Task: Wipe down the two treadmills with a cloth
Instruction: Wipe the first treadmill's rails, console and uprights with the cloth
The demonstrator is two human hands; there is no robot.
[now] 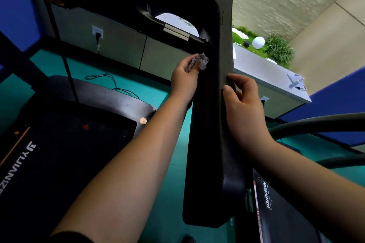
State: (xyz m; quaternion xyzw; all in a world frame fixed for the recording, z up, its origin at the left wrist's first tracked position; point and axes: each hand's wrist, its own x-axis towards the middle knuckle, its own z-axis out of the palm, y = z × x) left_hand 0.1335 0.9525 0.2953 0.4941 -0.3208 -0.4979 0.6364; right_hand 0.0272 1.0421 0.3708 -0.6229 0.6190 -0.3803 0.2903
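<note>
A broad black upright post (211,144) of a treadmill runs from the console at the top down to the deck marked JOHNSON (276,213) at the lower right. My left hand (184,81) is shut on a crumpled grey cloth (201,62) and presses it against the post's left face. On the post's right edge rests my right hand (243,100), fingers curled around that edge. A second treadmill (69,144) with a black belt and white lettering lies at the lower left.
Teal floor (167,163) lies between the two machines. A black cable (112,83) trails from a wall socket (97,32). A grey ledge (272,77) at the right carries another grey rag (296,83). A dark curved handrail (316,126) crosses at the right.
</note>
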